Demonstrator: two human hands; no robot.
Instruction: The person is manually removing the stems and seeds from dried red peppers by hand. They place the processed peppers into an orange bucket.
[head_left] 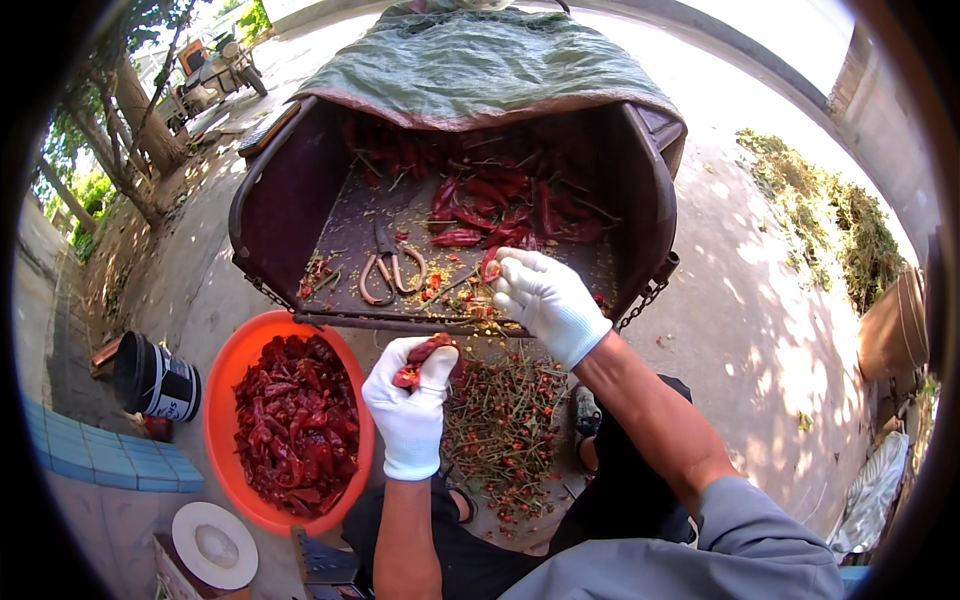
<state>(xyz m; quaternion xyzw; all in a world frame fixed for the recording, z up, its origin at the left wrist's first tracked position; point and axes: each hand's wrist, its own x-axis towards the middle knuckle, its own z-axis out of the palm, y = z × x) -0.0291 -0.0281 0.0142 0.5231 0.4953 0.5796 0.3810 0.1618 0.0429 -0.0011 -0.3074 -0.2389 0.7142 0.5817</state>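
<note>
My left hand [405, 410] in a white glove is closed around dark red chilli peppers [430, 349] beside the orange basin [222, 415], which holds many red peppers. Higher and to the right, my gloved right hand [540, 300] pinches a small red pepper piece [490, 262] at the front of a dark metal cart bed [270, 185]. Whole red peppers [485, 200] lie farther inside the bed, with scissors [385, 240] left of them among loose seeds and stems. Below the bed, a pile of cut stems and red bits [505, 440] lies on the ground between my feet.
A green tarp [480, 70] covers the cart's back. A black bucket [150, 375], blue-tiled ledge [110, 455] and white disc [215, 545] are left. A parked vehicle [215, 75] stands behind by trees. Dried plants [820, 210] and a brown container [890, 325] are right.
</note>
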